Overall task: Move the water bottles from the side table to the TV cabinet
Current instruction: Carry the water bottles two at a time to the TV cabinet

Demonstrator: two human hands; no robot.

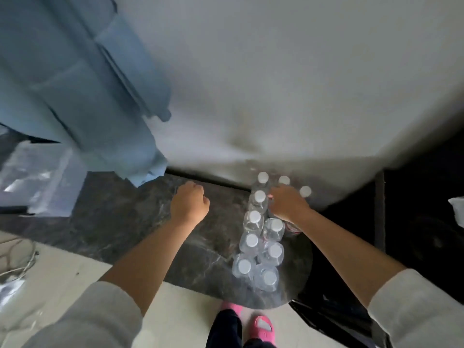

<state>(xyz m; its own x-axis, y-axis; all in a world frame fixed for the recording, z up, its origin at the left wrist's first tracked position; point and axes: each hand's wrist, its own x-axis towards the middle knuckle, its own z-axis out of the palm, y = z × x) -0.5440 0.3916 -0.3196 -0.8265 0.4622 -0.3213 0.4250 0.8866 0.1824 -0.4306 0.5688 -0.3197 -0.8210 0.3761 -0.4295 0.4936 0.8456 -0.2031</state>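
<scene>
Several clear water bottles [255,217] with white caps stand in two close rows on the right part of a dark marble top [125,222], running from its rounded front corner back to the wall. My right hand [288,203] reaches down into the far end of the rows and closes over one water bottle [292,227], whose lower body and reddish label show under my wrist. Three more caps show just past my fingers. My left hand [189,203] hovers over bare marble to the left of the bottles, fingers curled shut with nothing visible in them.
A blue curtain [75,84] hangs at the left over the marble's back edge. A clear plastic box [37,179] sits on the far left. Cables [17,267] lie on the pale floor. A black plastic bag [326,320] lies right of my pink slippers [263,325].
</scene>
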